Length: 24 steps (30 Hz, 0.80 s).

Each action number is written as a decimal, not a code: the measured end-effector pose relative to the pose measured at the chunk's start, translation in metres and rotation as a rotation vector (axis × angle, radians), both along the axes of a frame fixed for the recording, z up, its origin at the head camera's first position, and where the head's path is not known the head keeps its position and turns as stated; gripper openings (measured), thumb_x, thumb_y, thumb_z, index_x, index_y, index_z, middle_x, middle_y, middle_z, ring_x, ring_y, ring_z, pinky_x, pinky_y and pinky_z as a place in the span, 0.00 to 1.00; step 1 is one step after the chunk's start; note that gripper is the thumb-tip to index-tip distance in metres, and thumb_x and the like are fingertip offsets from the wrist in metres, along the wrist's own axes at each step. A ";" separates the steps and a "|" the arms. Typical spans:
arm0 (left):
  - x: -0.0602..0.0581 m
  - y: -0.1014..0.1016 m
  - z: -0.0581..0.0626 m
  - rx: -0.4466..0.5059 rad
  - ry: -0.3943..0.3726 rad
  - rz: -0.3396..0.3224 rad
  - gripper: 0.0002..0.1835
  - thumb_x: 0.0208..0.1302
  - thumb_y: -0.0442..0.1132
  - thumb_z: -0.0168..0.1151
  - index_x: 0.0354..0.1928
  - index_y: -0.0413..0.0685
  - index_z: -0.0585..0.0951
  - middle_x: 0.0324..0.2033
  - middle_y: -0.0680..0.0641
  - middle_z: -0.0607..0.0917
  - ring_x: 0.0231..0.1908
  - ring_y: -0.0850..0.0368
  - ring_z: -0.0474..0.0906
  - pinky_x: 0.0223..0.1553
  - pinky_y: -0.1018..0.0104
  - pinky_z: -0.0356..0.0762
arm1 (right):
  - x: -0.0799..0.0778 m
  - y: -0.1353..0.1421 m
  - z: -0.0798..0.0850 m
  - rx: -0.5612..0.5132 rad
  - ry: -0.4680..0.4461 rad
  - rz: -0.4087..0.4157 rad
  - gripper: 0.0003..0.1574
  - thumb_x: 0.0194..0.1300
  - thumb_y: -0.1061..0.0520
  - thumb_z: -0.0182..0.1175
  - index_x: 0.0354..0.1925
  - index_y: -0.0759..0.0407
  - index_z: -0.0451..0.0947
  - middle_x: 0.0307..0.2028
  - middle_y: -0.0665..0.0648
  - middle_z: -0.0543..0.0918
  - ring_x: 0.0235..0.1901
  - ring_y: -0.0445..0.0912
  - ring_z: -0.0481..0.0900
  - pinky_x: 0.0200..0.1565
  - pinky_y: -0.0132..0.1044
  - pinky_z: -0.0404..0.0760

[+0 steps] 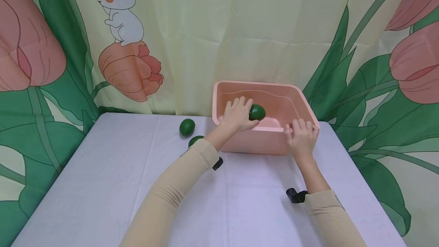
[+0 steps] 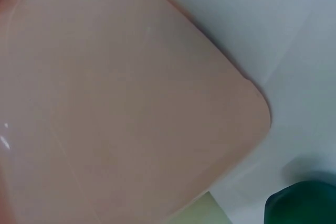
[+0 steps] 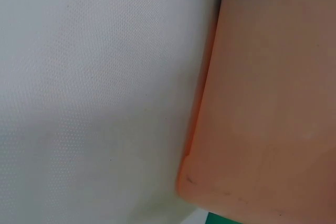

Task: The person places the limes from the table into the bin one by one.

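Note:
A pink plastic bin [image 1: 253, 140] stands at the back of the table, its open top facing up. Over its opening, my left hand [image 1: 238, 115] grips a dark green oval fruit [image 1: 257, 112] between the thumb and the fingers. My right hand [image 1: 302, 136] holds the bin's near rim by the right corner, fingers curled over the edge. On the table left of the bin lie two more green fruits; one green fruit [image 1: 186, 127] shows fully, while the nearer green fruit [image 1: 195, 140] is partly hidden by the left forearm. The bin's wall [image 3: 262, 103] fills the right side of the right wrist view.
A white cloth [image 1: 113, 170] covers the table. Right behind the table hangs a curtain [image 1: 192, 41] printed with tulips and a rabbit. Black wrist-camera mounts stick out beside both sleeves, including a black mount [image 1: 296, 196] near the right wrist.

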<state>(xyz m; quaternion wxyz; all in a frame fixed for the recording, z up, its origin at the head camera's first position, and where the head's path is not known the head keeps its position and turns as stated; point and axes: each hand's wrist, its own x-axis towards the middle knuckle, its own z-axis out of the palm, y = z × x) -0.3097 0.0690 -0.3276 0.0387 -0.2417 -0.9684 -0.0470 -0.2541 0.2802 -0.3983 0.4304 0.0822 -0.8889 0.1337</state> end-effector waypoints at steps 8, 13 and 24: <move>0.000 0.000 0.001 -0.021 -0.013 -0.002 0.39 0.56 0.66 0.47 0.66 0.56 0.55 0.57 0.49 0.64 0.57 0.54 0.59 0.54 0.55 0.59 | 0.001 0.000 0.001 0.004 0.000 0.001 0.24 0.62 0.47 0.39 0.28 0.65 0.70 0.28 0.65 0.74 0.32 0.59 0.65 0.43 0.57 0.56; -0.001 0.000 0.000 -0.016 -0.014 -0.004 0.39 0.56 0.65 0.47 0.66 0.55 0.55 0.56 0.48 0.64 0.58 0.53 0.59 0.54 0.55 0.59 | -0.001 0.000 -0.001 -0.009 0.012 -0.003 0.31 0.65 0.41 0.34 0.27 0.65 0.70 0.27 0.65 0.73 0.32 0.59 0.65 0.43 0.57 0.56; -0.002 -0.002 0.002 -0.009 -0.009 0.010 0.39 0.57 0.66 0.45 0.67 0.55 0.54 0.58 0.48 0.64 0.58 0.53 0.59 0.55 0.54 0.58 | -0.002 0.001 -0.001 0.008 0.007 -0.004 0.28 0.63 0.44 0.38 0.28 0.66 0.70 0.28 0.66 0.74 0.32 0.60 0.66 0.43 0.57 0.56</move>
